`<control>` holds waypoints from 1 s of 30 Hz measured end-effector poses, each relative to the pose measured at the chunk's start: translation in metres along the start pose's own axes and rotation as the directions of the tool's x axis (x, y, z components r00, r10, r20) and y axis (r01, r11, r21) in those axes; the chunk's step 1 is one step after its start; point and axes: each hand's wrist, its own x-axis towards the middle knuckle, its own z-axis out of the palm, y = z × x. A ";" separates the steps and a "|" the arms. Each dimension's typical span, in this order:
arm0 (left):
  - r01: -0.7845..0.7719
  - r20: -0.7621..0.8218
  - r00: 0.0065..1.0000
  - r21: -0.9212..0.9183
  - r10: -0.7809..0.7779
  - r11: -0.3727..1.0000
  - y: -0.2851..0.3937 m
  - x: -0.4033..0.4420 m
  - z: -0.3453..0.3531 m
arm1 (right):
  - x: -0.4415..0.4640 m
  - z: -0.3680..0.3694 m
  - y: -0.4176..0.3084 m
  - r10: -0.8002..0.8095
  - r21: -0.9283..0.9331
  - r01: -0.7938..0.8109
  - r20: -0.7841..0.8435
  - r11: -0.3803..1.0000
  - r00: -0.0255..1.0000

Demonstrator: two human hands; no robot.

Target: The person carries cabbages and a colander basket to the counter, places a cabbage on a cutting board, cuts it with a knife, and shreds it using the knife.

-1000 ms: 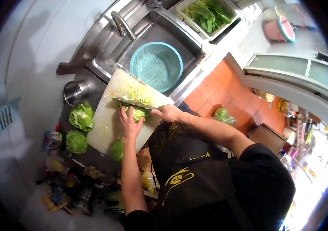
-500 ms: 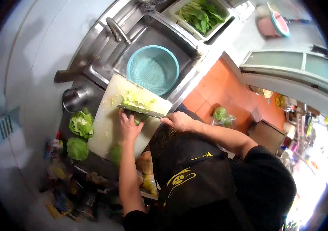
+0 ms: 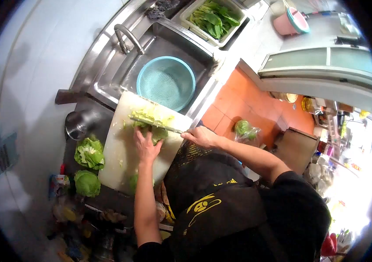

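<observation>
In the head view, the left hand [image 3: 148, 146] pinches a lettuce piece [image 3: 159, 135] between thumb and fingers on the cutting board [image 3: 115, 163]. The right hand's [image 3: 202, 137] fingers wrap the handle of a knife [image 3: 153, 123], its blade between the piece and the lettuce shreds [image 3: 152, 115]. A blue colander [image 3: 166, 83] sits in the sink [image 3: 154, 53], just beside the board.
</observation>
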 end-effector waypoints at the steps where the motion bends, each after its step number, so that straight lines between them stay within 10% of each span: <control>1: -0.001 -0.012 1.000 -0.005 0.001 1.000 0.001 0.001 0.001 | -0.006 0.000 0.001 -0.021 -0.015 0.021 -0.007 1.000 1.000; 19: -0.032 -0.060 0.998 -0.063 0.029 0.997 0.015 0.000 -0.014 | 0.041 0.016 0.020 -0.214 0.162 0.235 -0.137 0.958 0.967; 30: -0.008 -0.004 1.000 0.073 0.008 0.997 0.016 -0.001 -0.013 | 0.008 0.000 -0.001 -0.046 -0.049 0.049 0.051 0.998 0.998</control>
